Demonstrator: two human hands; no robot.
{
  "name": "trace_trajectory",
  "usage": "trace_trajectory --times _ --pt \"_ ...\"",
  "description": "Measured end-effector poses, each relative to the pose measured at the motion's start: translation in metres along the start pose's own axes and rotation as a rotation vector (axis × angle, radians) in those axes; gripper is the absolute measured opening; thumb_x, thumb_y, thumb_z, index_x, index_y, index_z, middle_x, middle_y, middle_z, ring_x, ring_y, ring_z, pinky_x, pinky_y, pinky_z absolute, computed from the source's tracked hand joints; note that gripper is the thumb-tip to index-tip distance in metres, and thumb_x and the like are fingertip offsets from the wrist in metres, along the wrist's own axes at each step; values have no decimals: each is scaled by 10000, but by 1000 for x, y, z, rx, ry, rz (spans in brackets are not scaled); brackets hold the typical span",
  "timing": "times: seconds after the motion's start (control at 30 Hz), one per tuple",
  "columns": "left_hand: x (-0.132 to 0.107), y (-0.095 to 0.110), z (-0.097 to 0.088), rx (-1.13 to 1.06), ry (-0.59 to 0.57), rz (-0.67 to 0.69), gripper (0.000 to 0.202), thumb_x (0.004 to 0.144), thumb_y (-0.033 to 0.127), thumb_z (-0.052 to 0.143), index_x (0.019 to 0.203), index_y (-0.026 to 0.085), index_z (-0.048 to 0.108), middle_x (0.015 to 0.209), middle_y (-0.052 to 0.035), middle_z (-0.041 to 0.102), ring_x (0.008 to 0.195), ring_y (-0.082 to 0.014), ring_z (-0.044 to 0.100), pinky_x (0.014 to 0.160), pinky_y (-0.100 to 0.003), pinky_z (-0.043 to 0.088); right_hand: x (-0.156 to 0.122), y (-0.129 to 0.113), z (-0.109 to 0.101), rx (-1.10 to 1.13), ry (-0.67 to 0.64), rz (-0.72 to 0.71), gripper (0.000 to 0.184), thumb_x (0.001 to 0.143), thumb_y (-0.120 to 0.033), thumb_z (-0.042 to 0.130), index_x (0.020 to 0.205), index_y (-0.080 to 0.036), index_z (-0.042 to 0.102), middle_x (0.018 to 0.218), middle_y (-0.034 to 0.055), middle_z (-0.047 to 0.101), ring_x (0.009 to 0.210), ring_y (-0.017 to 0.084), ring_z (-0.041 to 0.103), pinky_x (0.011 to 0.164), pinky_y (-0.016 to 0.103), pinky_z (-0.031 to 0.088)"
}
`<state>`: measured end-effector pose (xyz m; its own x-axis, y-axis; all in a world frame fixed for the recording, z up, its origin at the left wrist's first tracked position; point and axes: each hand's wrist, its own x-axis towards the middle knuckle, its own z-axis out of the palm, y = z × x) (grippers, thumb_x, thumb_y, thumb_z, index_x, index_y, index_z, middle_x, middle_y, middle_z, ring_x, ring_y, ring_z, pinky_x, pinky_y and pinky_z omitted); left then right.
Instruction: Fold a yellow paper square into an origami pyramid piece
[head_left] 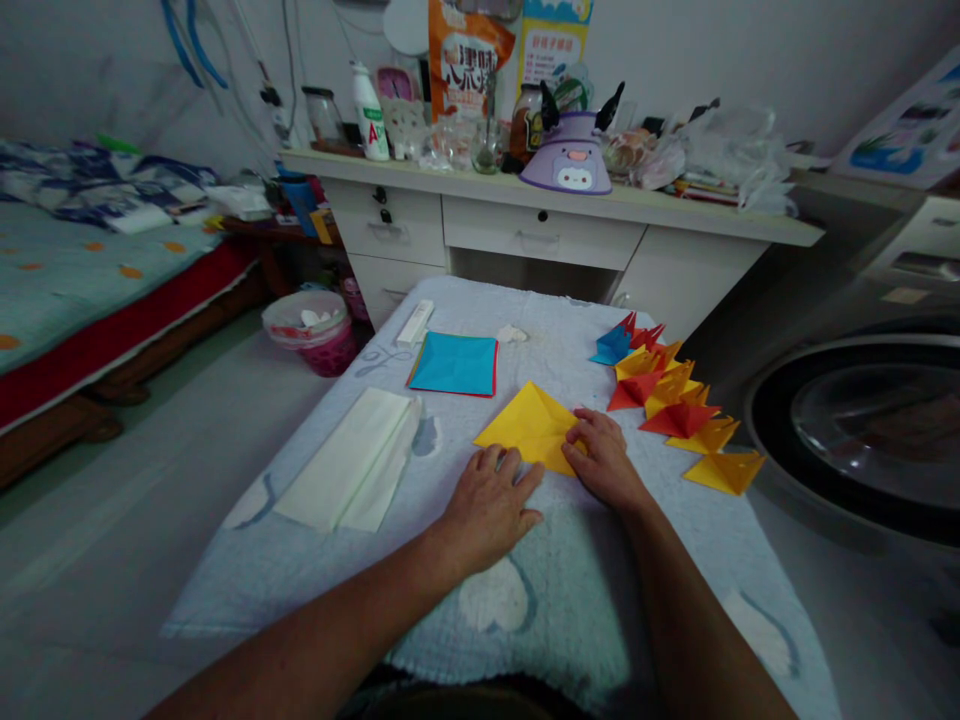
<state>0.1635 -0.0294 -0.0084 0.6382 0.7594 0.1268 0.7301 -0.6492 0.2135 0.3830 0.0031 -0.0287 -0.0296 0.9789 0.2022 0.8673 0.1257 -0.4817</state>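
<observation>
A yellow sheet of origami paper [529, 420] with crease lines lies on the cloth-covered table, turned with a corner pointing away from me. My left hand [491, 505] rests at its near left edge, fingers spread and palm down. At the right corner, my right hand [602, 455] has its fingers bent around the paper's edge, holding it. Beyond the sheet sits a stack of square paper [454, 363], blue on top with red and yellow edges showing. On the right stands a row of folded paper pieces [664, 390] in yellow, red and blue, with pointed tips.
White folded tissue [349, 455] lies on the left, and a small white box [415, 322] near the far left edge. Behind the table is a cluttered white desk [540, 230]. A pink bin [315, 335] stands left, a washing machine [877, 410] right.
</observation>
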Motion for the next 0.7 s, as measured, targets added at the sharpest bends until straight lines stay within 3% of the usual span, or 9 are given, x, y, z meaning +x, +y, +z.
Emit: trace_trajectory --times 0.1,0.23,0.3,0.43,0.57,0.7 --pt "3 -2 -10 -44 -39 -3 498 827 420 652 1283 275 512 1210 -95 527 1153 -301 438 968 -472 409 0 2 -1 23 0 -5 163 832 -308 515 841 -210 645 1300 106 553 1272 279 444 1060 485 305" --pt "12 -8 -21 -124 -92 5 285 841 329 628 1107 232 605 1118 -86 574 1094 -275 513 946 -445 450 1 4 -2 53 -7 -4 179 836 -301 506 827 -213 661 1309 108 551 1277 282 445 1066 490 305" --pt "20 -11 -19 -187 -45 4 268 851 252 592 1116 211 594 1117 -81 578 1072 -248 546 972 -427 454 1 3 -3 74 -5 -7 179 836 -298 506 823 -213 663 1305 113 551 1272 283 448 1069 497 303" --pt "38 -12 -3 -416 96 -9 505 798 61 501 1285 192 463 1302 -87 520 1223 -194 506 1048 -354 438 1 -1 -9 165 -2 -38 161 832 -311 525 825 -219 657 1310 101 540 1276 282 433 1088 503 291" --pt "49 -7 10 -590 174 -53 523 784 69 517 1288 194 457 1306 -90 554 1244 -204 508 1069 -397 424 -1 -8 -14 282 -35 -83 148 841 -337 547 818 -230 648 1371 77 497 1314 272 395 1109 492 281" --pt "51 -3 7 -671 206 -116 468 783 80 553 1235 191 503 1249 -76 612 1146 -202 578 982 -372 482 -2 -12 -16 369 -76 -127 162 863 -367 557 839 -234 646 1384 77 482 1319 260 397 1115 478 279"
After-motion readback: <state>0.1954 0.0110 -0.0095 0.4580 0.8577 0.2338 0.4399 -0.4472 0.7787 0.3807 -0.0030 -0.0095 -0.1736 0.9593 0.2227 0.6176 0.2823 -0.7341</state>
